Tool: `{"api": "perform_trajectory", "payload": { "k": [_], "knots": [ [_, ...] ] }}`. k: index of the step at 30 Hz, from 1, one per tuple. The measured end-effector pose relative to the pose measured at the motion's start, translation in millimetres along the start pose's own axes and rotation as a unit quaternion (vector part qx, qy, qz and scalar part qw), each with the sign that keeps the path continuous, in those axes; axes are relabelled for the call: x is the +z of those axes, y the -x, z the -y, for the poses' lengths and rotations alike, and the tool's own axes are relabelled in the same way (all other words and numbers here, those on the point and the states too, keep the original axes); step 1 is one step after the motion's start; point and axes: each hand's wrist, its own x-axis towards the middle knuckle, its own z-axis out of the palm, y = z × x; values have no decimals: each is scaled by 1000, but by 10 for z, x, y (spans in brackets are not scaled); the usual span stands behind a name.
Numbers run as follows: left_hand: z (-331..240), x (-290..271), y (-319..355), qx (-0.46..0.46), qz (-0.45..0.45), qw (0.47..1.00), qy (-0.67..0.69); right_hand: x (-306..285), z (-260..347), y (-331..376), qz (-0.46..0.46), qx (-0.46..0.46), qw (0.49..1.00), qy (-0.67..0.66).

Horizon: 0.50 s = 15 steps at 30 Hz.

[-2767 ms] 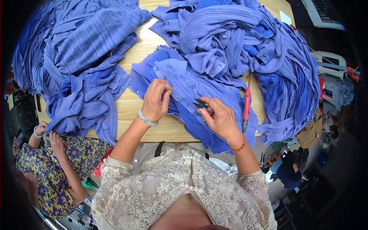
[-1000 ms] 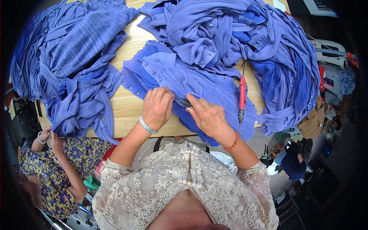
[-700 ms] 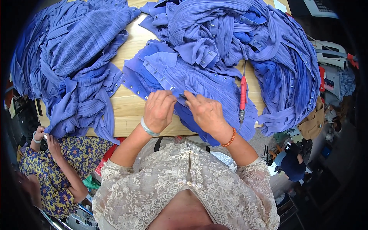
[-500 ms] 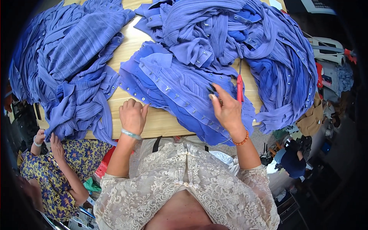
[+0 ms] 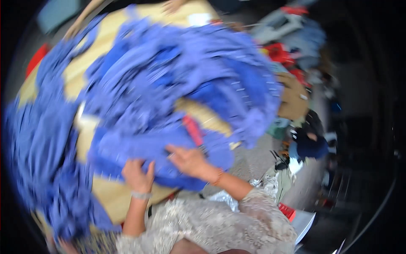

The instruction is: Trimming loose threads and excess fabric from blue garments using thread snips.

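Note:
The whole picture is smeared by motion. A blue buttoned garment (image 5: 139,148) lies spread on the wooden table (image 5: 108,197) in front of me. My left hand (image 5: 137,175) rests on its near edge with thumb and fingers spread. My right hand (image 5: 188,160) lies on the garment's right part, fingers pointing left; the blur hides whether it grips anything. A red-handled tool (image 5: 192,130) lies on the cloth just beyond my right hand.
Large heaps of blue garments cover the table at the back (image 5: 190,72) and down the left side (image 5: 38,152). Blurred clutter, red and dark items (image 5: 296,76), sits off the table's right edge above the floor.
The view has swung hard to the right and blurred. My left hand has moved from the table edge onto the garment's near edge. My right hand has moved away from the red-handled tool.

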Motion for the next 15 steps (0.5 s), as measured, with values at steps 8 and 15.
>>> {"api": "perform_trajectory", "payload": {
  "k": [8,15],
  "knots": [
    [-43,158,-12,-46,23,999,-7,-25,12,47,-33,-22,999,-9],
    [174,108,-54,-62,54,982,170,-76,53,159,-15,-5,1000,-7]
  ]
}}
